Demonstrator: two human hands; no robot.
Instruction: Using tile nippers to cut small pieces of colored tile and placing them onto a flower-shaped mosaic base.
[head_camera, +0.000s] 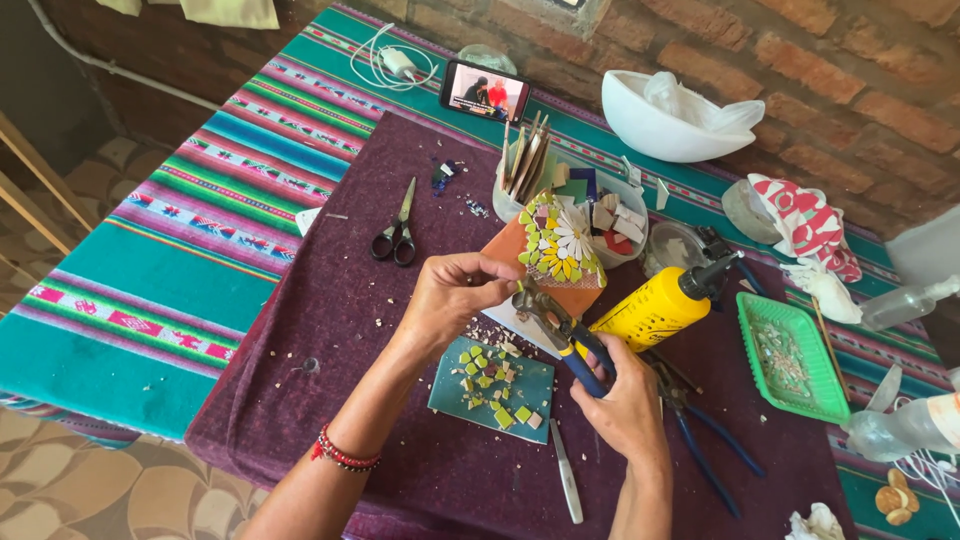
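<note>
Our right hand is squeezing blue-handled tile nippers while our left hand is pinching a small tile chip at the jaws above the teal tile, nibbling gently for clean edges.

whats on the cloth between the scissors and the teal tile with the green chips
In the head view, only bare purple cloth lies between the scissors and the teal tile, though the left forearm crosses above that stretch.

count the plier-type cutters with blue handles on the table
2. One pair of nippers is in the right hand, biting a tile piece held by the left hand. A second pair lies on the purple cloth beside that hand.
</note>
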